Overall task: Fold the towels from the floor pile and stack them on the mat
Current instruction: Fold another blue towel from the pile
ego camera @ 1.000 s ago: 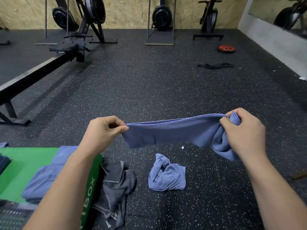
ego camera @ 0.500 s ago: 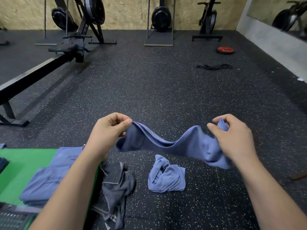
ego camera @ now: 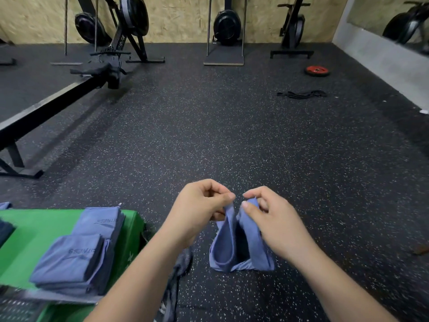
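Nearest, on the left, folded blue towels (ego camera: 69,259) lie stacked on the green mat (ego camera: 34,231). A grey towel (ego camera: 178,268) lies on the floor (ego camera: 232,135) beside the mat. The left hand (ego camera: 199,208) and the right hand (ego camera: 271,219) are almost together, each pinching an upper end of one blue towel (ego camera: 234,242), which hangs doubled between them. Farther away lie a red weight plate (ego camera: 317,70) and a black band (ego camera: 301,94).
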### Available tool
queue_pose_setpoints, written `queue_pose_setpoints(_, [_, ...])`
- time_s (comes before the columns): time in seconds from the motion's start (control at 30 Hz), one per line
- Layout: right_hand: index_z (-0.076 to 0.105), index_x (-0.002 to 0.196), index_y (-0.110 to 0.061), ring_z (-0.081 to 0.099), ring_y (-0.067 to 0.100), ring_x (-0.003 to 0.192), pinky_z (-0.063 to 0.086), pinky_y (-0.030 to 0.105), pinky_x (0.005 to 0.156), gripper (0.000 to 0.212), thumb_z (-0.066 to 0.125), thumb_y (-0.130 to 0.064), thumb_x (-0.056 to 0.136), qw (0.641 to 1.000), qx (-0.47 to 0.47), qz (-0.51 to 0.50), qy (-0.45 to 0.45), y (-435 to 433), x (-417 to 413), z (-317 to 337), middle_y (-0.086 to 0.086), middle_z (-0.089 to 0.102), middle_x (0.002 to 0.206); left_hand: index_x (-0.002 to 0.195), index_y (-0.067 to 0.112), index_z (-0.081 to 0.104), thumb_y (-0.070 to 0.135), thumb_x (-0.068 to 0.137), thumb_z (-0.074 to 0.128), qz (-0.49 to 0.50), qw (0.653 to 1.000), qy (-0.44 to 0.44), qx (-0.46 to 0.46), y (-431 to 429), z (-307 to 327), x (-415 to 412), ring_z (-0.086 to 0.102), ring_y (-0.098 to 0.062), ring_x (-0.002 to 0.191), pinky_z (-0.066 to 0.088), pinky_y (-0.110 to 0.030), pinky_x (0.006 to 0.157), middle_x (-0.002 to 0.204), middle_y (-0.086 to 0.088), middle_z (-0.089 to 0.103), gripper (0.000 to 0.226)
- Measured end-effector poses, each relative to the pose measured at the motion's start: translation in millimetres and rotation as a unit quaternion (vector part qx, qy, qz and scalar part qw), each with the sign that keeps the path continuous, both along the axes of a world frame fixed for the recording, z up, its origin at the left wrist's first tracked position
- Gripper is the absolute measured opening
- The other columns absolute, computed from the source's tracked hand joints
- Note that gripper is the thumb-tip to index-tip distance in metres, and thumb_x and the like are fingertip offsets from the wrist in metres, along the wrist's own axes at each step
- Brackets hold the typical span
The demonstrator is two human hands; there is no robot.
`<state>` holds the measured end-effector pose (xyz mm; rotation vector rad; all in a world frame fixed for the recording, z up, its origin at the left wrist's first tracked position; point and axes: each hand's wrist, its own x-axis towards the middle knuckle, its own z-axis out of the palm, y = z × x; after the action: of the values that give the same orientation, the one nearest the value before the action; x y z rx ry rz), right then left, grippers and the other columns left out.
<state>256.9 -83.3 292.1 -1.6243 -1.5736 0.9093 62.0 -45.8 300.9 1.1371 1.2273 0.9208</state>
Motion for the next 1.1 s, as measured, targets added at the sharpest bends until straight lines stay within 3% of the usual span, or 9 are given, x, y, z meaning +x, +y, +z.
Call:
queue_pose_setpoints(0.1, [0.066,0.105,-0.037,0.051,0.014,0.058,0.054,0.047,0.061,0.010,0.061,-0.029,0.108,0.999,-0.023,0.022,0.017,-7,-7,1,-0.006,0.052,0.062,0.092,0.008,0.078,0.012,0.094,0.083,-0.023,0.999,0.024,0.014,-5,-4,9,0.056,-0.016,0.061,0.052,-0.029,0.059,0.072,-0.008,0.069,0.007])
queue_pose_setpoints(0.23, [0.067,0.107,-0.035,0.062,0.014,0.059,0.058,0.034,0.059,0.022,0.050,-0.022,0.111,0.997,-0.054,0.020,0.044,-12,-7,8,0.013,0.063,0.079,0.087,0.019,0.081,0.016,0.093,0.083,-0.032,0.997,0.063,0.040,-8,-10,14,0.058,-0.015,0.062,0.051,-0.030,0.062,0.071,-0.003,0.071,0.007])
queue_pose_setpoints(0.37, [0.066,0.111,-0.038,0.072,0.019,0.060,0.054,0.026,0.067,0.030,0.044,-0.019,0.107,0.997,-0.067,0.007,0.039,-15,-5,9,-0.001,0.063,0.074,0.091,0.029,0.081,0.022,0.091,0.082,-0.041,0.990,0.115,0.068,-9,-15,17,0.055,-0.012,0.066,0.044,-0.032,0.066,0.076,-0.004,0.074,0.007])
queue_pose_setpoints(0.53, [0.062,0.118,-0.039,0.072,0.017,0.061,0.058,0.039,0.076,0.028,0.044,-0.020,0.107,0.998,-0.063,0.011,0.016,-16,-10,2,-0.006,0.065,0.072,0.091,0.032,0.080,0.019,0.090,0.084,-0.035,0.985,0.142,0.090,-12,-20,19,0.060,-0.010,0.068,0.048,-0.035,0.072,0.079,0.002,0.077,0.014])
queue_pose_setpoints(0.67, [0.060,0.125,-0.040,0.074,0.015,0.065,0.060,0.038,0.079,0.031,0.044,-0.020,0.108,0.998,-0.062,0.007,0.032,-15,-10,3,-0.001,0.067,0.081,0.096,0.031,0.079,0.015,0.091,0.085,-0.030,0.988,0.119,0.098,-12,-19,19,0.076,-0.027,0.086,0.059,-0.047,0.087,0.088,0.001,0.080,0.018])
queue_pose_setpoints(0.83, [0.053,0.135,-0.035,0.076,0.012,0.068,0.057,0.037,0.089,0.030,0.046,-0.020,0.109,0.997,-0.060,0.009,0.037,-12,-12,5,-0.001,0.072,0.087,0.096,0.034,0.078,0.013,0.089,0.087,-0.014,0.988,0.112,0.108,-11,-11,15,0.074,-0.013,0.085,0.059,-0.041,0.087,0.091,0.001,0.081,0.025])
queue_pose_setpoints(0.97, [0.049,0.131,-0.032,0.075,0.008,0.067,0.054,0.024,0.081,0.023,0.052,-0.024,0.110,0.998,-0.045,0.009,0.039,-14,-11,10,-0.004,0.077,0.093,0.094,0.036,0.078,0.014,0.087,0.090,0.007,0.986,0.121,0.118,-7,-9,12,0.074,-0.013,0.084,0.059,-0.043,0.085,0.091,0.002,0.081,0.026])
queue_pose_setpoints(1.1, [0.049,0.123,-0.028,0.074,0.009,0.065,0.057,0.031,0.078,0.018,0.057,-0.022,0.108,0.999,-0.023,-0.007,0.039,-13,-11,7,-0.010,0.077,0.085,0.094,0.037,0.077,0.013,0.086,0.090,0.001,0.982,0.140,0.128,-8,-7,13,0.078,-0.018,0.088,0.061,-0.048,0.091,0.091,0.005,0.082,0.029])
